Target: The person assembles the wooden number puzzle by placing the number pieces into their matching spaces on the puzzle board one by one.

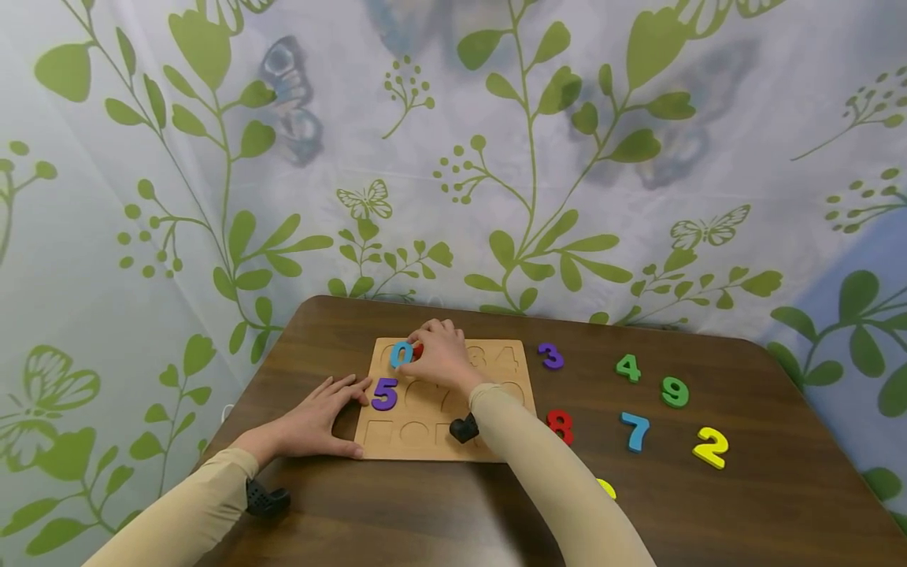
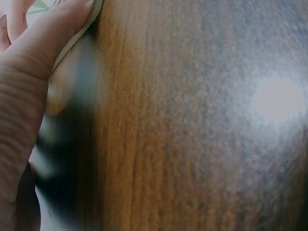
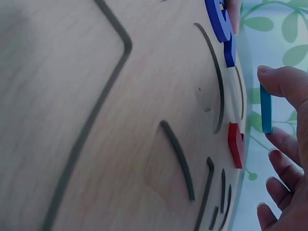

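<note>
My right hand [image 1: 441, 354] pinches a blue number 0 [image 1: 401, 355] between thumb and fingertips over the upper left of a wooden number puzzle board [image 1: 418, 429]. In the right wrist view the blue piece [image 3: 266, 108] is seen edge-on, above the board's surface. A red piece [image 3: 235, 144] sits in the top row, partly hidden by this hand in the head view. My left hand [image 1: 315, 421] rests with spread fingers at the board's left edge, the thumb by the lower corner. Its fingertips lie beside a purple number 5 [image 1: 385, 394] on the board.
Right of the board lie a purple 3 [image 1: 550, 356], a green 4 [image 1: 628, 368], a green 9 [image 1: 675, 392], a red 8 [image 1: 560, 426], a blue 7 [image 1: 634, 431] and a yellow 2 [image 1: 711, 448]. My right forearm partly covers another yellow piece [image 1: 606, 488]. A patterned curtain hangs behind the brown table [image 1: 340, 512].
</note>
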Motion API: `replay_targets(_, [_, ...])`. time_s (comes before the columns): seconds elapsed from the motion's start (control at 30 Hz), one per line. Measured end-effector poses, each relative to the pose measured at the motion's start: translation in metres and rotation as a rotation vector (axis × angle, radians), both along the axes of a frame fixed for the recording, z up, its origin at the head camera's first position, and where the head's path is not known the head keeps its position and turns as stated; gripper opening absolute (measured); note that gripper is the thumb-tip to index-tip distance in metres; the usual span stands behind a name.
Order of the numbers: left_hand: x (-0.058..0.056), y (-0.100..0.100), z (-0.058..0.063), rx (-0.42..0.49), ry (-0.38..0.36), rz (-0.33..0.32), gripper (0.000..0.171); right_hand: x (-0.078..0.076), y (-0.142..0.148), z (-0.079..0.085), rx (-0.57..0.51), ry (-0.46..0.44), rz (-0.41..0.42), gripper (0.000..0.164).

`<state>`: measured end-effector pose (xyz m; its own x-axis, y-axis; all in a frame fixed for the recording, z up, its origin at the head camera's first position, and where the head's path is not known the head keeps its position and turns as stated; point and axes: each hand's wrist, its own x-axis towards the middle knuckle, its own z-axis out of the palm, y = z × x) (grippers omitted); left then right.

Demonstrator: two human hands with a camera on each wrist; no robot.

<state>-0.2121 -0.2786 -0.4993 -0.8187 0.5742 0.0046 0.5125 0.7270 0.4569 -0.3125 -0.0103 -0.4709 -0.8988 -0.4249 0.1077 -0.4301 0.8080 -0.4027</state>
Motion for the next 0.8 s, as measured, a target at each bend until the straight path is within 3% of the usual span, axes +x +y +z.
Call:
replay_targets(0.37, [0.001,-0.002,0.0,-0.005,-0.008,0.007,0.073,-0.008,-0.013,-0.012,-0.015,-0.02,0.006,0.057])
replay_targets(0.8, [0.001,-0.001,-0.001,-0.018,0.001,0.007,0.074,-0.012,-0.017,-0.015,0.013,-0.011,0.007,0.057])
